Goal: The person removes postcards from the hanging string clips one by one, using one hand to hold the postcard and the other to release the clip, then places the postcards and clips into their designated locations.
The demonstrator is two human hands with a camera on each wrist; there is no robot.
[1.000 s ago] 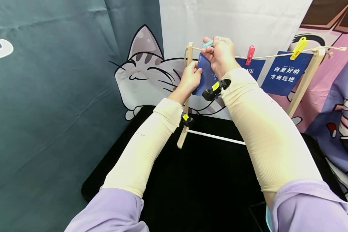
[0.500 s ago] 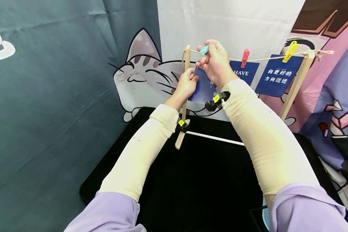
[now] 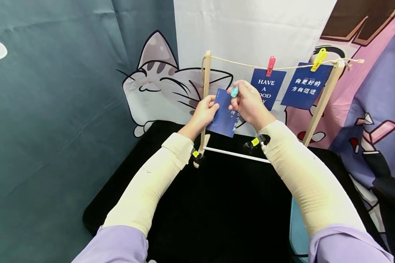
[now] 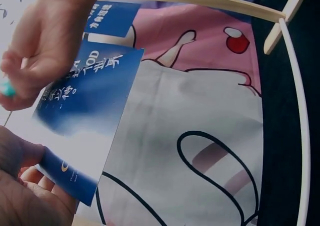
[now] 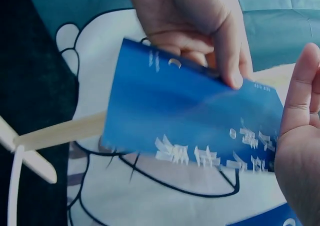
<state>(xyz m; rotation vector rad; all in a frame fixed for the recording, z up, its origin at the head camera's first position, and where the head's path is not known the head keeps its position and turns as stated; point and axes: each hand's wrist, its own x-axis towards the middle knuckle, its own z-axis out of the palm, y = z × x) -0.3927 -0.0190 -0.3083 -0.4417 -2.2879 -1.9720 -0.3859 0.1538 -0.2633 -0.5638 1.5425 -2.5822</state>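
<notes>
In the head view my left hand (image 3: 201, 114) pinches a blue card (image 3: 222, 122) with white writing by its left edge. The left wrist view shows the thumb on top of that card (image 4: 100, 116) and fingers underneath. To its right, my right hand (image 3: 250, 104) pinches a small teal clothespin (image 3: 234, 91) beside the card's upper right. Card and clothespin are both below the twine (image 3: 230, 62), apart from it. Two more blue cards hang there: one card (image 3: 268, 86) under a red clothespin (image 3: 271, 66), another card (image 3: 304, 91) under a yellow clothespin (image 3: 319, 60).
The twine runs between a left wooden post (image 3: 206, 75) and a right wooden post (image 3: 322, 104), joined low down by a white rod (image 3: 235, 155). They stand on a black table (image 3: 217, 204). A light blue container (image 3: 297, 230) sits by the right forearm. Printed cloth hangs behind.
Both hands have come down from the twine, bringing the loose card and the teal clothespin lower. The twine's left part is now uncovered. The head view has shifted slightly.
</notes>
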